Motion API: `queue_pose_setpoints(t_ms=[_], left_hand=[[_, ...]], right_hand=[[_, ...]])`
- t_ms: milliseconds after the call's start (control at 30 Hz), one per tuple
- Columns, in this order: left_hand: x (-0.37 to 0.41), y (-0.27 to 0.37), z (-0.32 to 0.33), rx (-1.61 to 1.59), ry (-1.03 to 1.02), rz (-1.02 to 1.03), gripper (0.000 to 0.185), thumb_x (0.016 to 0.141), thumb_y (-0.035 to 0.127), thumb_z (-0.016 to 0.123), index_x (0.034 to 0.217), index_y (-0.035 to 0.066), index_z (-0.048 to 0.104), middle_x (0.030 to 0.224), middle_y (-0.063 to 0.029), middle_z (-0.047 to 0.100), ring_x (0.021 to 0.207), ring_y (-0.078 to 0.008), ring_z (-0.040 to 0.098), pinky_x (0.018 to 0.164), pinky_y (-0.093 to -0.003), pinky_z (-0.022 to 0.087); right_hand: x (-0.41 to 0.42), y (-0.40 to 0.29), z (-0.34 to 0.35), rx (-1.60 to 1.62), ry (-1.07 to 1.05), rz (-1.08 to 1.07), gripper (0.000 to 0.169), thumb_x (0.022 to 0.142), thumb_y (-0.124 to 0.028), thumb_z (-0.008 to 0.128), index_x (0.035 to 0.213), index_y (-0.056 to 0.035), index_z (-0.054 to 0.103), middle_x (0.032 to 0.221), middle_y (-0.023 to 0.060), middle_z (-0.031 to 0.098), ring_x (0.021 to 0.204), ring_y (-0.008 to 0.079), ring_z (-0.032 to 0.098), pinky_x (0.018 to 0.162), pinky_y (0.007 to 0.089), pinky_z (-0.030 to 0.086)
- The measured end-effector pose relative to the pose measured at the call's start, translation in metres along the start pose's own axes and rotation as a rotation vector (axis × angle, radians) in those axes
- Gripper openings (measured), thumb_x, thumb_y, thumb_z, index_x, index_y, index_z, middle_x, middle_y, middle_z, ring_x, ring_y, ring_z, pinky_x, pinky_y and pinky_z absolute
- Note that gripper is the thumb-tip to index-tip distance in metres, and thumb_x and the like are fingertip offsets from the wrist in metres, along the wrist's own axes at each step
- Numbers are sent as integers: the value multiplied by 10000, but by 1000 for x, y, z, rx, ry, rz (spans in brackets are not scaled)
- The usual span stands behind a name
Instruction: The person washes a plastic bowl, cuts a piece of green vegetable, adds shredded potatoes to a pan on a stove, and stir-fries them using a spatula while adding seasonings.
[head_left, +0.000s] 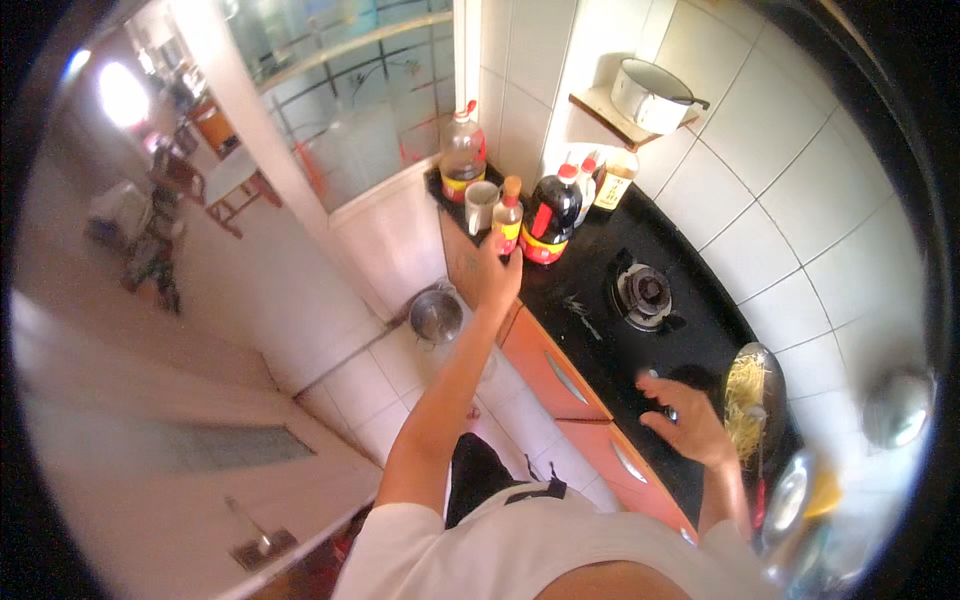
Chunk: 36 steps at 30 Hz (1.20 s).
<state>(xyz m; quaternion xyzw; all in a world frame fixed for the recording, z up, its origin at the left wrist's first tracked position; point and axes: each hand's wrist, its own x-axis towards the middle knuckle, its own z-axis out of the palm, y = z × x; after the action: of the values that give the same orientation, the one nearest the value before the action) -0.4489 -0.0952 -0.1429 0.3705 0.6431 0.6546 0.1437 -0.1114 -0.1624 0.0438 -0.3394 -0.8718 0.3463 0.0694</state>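
In the head view, my left hand (498, 277) is around the lower part of a small glass bottle (508, 212) with an orange cap and a yellow-red label. The bottle is upright at the counter's corner. A pale mug (481, 204) stands just left of it, and a large dark sauce jug (551, 214) with a red cap is on its right. My right hand (694, 424) hovers over the black countertop (570, 300), fingers apart and holding nothing. Beside it is a wok (775, 390) with pale yellow shreds (746, 397) and a red-handled ladle (757, 450).
A gas burner (645, 292) is set in the counter. A large oil bottle (463, 154) and a labelled jar (616, 180) stand at the back. An enamel pot (651, 96) rests on a wall shelf (600, 120). A metal pot (436, 315) is low by the floor.
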Motion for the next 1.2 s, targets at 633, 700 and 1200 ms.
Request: queue_pose_setpoints(t_ms=[633,700,1200], left_hand=[[-22,159,-4,22,-608,272,219,808,80,685,984,-5,587,920,-113,656,850,-184,648,698,-308,527],[-52,191,13,-242,-743,170,216,818,43,669,986,-40,563,966,-142,627,862,-201,635,722,-308,542],[-185,326,177,-300,-942,946,419,752,38,679,1155,41,566,1230,-158,556,1122,-340,541,956,-455,421]], right_hand=[[65,-16,75,50,545,176,821,735,-185,720,1396,-4,266,1310,229,445,1174,371,460,990,419,392],[68,-7,78,-76,812,153,927,636,-231,793,1358,22,270,1265,223,466,1139,378,473,949,413,407],[-174,54,-40,-81,1112,601,659,532,-109,779,1108,-29,469,904,191,608,856,367,612,749,376,492]])
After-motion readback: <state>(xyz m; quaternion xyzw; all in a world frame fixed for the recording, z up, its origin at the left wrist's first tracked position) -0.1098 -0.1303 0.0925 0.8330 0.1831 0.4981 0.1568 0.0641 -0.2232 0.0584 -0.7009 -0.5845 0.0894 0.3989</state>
